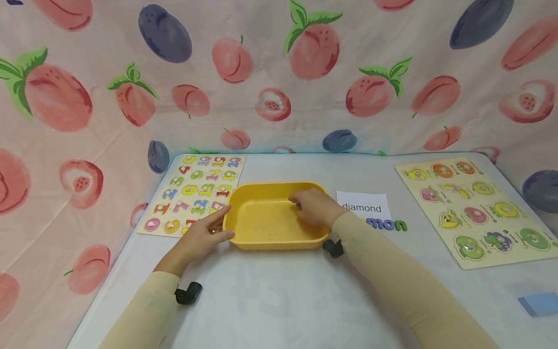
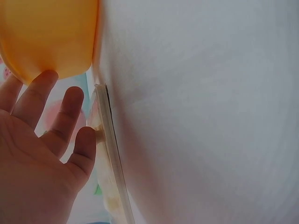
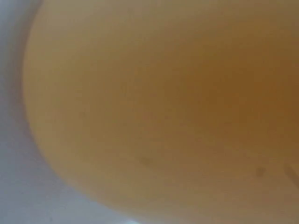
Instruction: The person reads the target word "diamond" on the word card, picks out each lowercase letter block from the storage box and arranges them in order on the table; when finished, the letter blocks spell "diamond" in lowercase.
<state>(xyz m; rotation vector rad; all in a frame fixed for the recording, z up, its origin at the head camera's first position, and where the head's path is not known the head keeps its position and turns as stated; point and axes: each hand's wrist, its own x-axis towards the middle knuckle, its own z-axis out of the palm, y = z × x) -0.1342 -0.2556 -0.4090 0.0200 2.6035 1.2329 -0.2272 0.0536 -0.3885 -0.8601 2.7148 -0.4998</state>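
Note:
A yellow plastic tray (image 1: 266,242) stands in the middle of the table. At its left end, my left hand (image 1: 202,238) has fingers and thumb spread by the rim; the left wrist view shows fairly straight fingers (image 2: 70,107) touching the outer wall. My right hand (image 1: 316,207) reaches over the right end into the tray, fingers curled, pinching a small dark blue piece (image 1: 298,205) mostly hidden by the fingers. Behind the right wrist lie coloured letters (image 1: 388,224), with "mon" showing, below a white card (image 1: 370,199) reading "diamond". Blurred tray wall (image 3: 140,107) fills most of the right wrist view.
A wooden number puzzle board (image 1: 174,206) lies left of the tray, partly behind it and the left hand. On the right is a fruit puzzle board (image 1: 471,203). A blue block (image 1: 540,304) sits near the right front. Fruit-print cloth (image 1: 270,58) hangs behind the table.

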